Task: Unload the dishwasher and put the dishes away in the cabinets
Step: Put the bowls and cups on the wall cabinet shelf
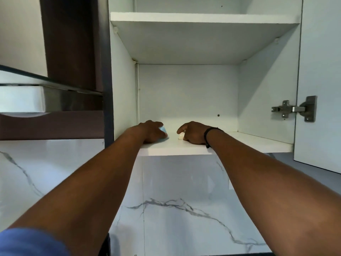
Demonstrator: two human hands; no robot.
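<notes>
Both my arms reach up into an open white wall cabinet. My left hand (150,131) rests on the bottom shelf (249,140), curled over a small light-blue dish (163,130) that is mostly hidden under my fingers. A little to its right, my right hand (193,133) lies on the same shelf around a small white dish (180,136), of which only an edge shows. A black band circles my right wrist. The two hands are a short gap apart.
An upper shelf (203,18) spans the cabinet above. The cabinet door (321,80) hangs open at the right on a metal hinge (293,109). A dark range hood (55,100) sits to the left. Marble-patterned wall (175,200) runs below the cabinet.
</notes>
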